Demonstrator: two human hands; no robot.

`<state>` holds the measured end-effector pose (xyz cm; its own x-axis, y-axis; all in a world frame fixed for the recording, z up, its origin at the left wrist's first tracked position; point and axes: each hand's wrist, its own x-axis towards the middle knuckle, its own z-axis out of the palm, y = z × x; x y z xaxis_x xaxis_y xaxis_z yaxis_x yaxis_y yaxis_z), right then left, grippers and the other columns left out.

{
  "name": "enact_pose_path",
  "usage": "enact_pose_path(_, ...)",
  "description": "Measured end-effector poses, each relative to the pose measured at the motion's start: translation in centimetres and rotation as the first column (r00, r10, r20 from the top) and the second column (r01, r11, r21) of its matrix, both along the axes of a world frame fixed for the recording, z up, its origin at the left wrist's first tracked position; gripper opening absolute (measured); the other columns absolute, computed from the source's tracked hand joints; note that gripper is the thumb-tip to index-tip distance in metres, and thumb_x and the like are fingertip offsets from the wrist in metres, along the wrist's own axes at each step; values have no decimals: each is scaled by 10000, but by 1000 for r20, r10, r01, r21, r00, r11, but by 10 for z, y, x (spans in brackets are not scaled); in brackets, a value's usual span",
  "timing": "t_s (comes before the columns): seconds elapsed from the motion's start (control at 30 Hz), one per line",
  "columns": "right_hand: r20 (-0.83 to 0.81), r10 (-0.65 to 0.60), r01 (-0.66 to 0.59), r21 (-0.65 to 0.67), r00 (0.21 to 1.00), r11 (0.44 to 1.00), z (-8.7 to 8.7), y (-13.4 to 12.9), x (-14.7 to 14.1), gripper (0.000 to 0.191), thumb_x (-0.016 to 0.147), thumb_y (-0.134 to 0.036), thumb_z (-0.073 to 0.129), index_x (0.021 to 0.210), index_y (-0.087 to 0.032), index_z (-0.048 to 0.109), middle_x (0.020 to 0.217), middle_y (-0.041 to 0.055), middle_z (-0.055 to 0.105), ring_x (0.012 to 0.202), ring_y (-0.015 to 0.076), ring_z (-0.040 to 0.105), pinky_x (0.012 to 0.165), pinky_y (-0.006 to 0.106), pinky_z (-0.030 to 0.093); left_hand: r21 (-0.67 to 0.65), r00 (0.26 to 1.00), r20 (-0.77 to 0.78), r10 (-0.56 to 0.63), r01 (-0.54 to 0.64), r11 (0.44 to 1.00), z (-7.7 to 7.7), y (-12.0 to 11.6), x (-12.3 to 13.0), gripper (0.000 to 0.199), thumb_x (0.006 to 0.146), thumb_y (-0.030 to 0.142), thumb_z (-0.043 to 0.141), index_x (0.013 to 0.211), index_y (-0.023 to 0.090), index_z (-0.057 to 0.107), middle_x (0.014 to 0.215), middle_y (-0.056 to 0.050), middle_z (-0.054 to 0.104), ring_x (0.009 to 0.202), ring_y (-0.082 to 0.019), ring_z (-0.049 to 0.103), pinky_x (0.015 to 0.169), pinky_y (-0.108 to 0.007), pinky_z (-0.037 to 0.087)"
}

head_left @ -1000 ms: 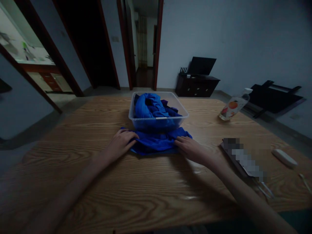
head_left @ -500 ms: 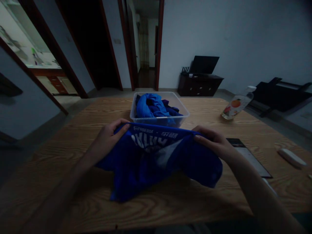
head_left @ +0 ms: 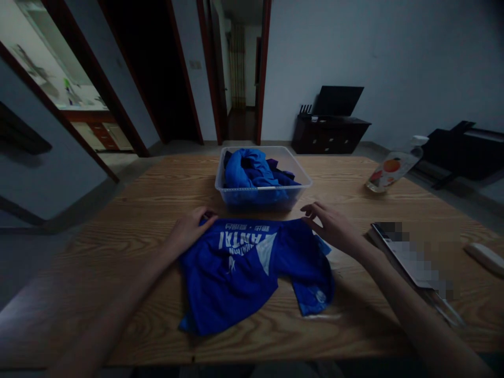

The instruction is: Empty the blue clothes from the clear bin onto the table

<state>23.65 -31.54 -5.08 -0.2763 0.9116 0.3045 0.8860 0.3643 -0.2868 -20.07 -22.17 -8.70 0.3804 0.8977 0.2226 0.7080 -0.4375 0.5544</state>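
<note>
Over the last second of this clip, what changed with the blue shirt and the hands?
The blue shirt, bunched by the tub a second ago, was lifted, shaken open and now lies spread toward the person, print up. The left hand still rests on its far left corner; the right hand has let go and hovers open at the right corner. The clear tub of clothes, the bottle and the table stayed put.

The blue shirt bears white lettering, upside down from here; the large row seems to read "FANTA", though dimly. The smaller rows above and below it are too blurred to read.
</note>
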Motion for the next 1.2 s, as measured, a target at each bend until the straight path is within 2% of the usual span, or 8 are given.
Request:
enact_pose_path(0.1, -258, -158, 157, -25, 953, 987, 8, 17, 8, 431, 1057, -533, 440, 1229, -179, 615, 1081, 133, 706, 946, 239, 690, 837, 359, 545, -120, 947, 298, 121, -88, 989, 15, 18, -1, 607, 982, 704, 439, 1193, 185, 672, 1213, -133, 725, 1091, -289, 686, 966, -432, 534)
enact_pose_path(0.23, -694, -248, 117, -232, 676, 966, 21, 71, 20, 522, 1056, -621, 347, 1198, -191, 608, 1250, 125, 676, 1043, 212, 690, 847, 320, 577, -428, 787, 559, 262, 3, 904, 33, 66, 7, 719, 971, 767, 361, 1195, 152, 657, 1293, -193, 688, 1176, -297, 667, 895, -401, 580)
enact_pose_path(0.37, -714, -367, 104, -384, 596, 917, 35, 136, 20, 240, 1001, -373, 585, 1065, -147, 631, 998, 89, 705, 840, 155, 659, 692, 228, 529, -548, 746, 644, 171, 293, 784, 48, 113, 33, 490, 969, 595, 572, 1175, 164, 682, 1253, -139, 717, 1104, -216, 686, 923, -328, 571)
enact_pose_path(0.57, -639, -477, 120, -519, 604, 847, 42, 186, 14, 137, 924, -188, 630, 817, -130, 564, 617, -3, 525, 540, 92, 454, 516, 233, 330, -526, 769, 600, 222, 170, 833, 75, 142, 47, 286, 784, 313, 818, 957, 101, 734, 1021, -152, 764, 902, -219, 708, 795, -320, 576)
enact_pose_path(0.77, -692, -423, 263, -332, 585, 906, 35, 180, 9, 152, 899, -280, 638, 842, -181, 538, 701, -1, 535, 592, 124, 478, 565, 252, 373, -445, 792, 606, 74, 260, 857, 80, 135, 34, 342, 784, 359, 838, 998, 111, 740, 1070, -157, 754, 1033, -257, 695, 928, -388, 558)
enact_pose_path(0.87, -652, -306, 343, -75, 694, 936, 30, 161, 3, 209, 932, -366, 594, 831, -201, 513, 761, 6, 540, 689, 147, 500, 621, 246, 381, -291, 772, 636, -8, 249, 924, 80, 124, 35, 354, 798, 379, 816, 1032, 136, 707, 1123, -124, 733, 1124, -261, 668, 1014, -418, 531)
enact_pose_path(1.0, -536, -301, 478, 225, 788, 849, 18, 128, -5, 272, 990, -462, 499, 858, -227, 463, 772, 20, 516, 755, 190, 504, 703, 283, 372, -72, 812, 571, -125, 201, 977, 70, 103, 37, 386, 752, 324, 824, 1059, 172, 646, 1277, -108, 658, 1211, -260, 622, 1054, -409, 519)
enact_pose_path(1.2, -345, -312, 397, 211, 885, 893, -8, 76, -1, 327, 1000, -480, 443, 780, -239, 416, 705, 33, 526, 664, 199, 505, 654, 303, 345, 84, 934, 327, -145, 124, 989, 45, 70, 21, 394, 788, 248, 677, 1165, 201, 569, 1268, -108, 596, 1064, -244, 670, 839, -372, 601)
